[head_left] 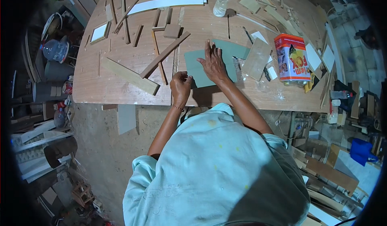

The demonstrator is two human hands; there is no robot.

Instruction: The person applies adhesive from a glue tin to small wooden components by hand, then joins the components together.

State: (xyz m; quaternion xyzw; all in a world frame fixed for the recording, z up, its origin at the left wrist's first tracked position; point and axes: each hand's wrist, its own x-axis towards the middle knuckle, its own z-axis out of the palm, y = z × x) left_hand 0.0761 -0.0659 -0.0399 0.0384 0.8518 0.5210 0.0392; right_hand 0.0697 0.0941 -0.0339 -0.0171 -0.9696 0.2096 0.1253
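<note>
My right hand point(213, 66) lies flat with fingers stretched out on a green sheet point(195, 69). A second green piece point(231, 48) shows behind it, partly covered. My left hand point(181, 88) is at the sheet's lower left edge, fingers curled and thumb close to them. Whatever those fingers hold, if anything, is too small to make out. To the left of the sheet, a brown wood strip point(165, 55) crosses a thinner strip point(159, 60). A flat pale board point(256, 59) lies right of my right hand.
The wooden table point(133, 93) carries a pale plank point(129, 74), a long curved white-faced piece point(165, 5), a clear jar point(220, 7) and a red and white tin point(292, 59). Wood offcuts point(282, 22) lie at the back right. Scrap boards point(330, 173) crowd the floor on the right.
</note>
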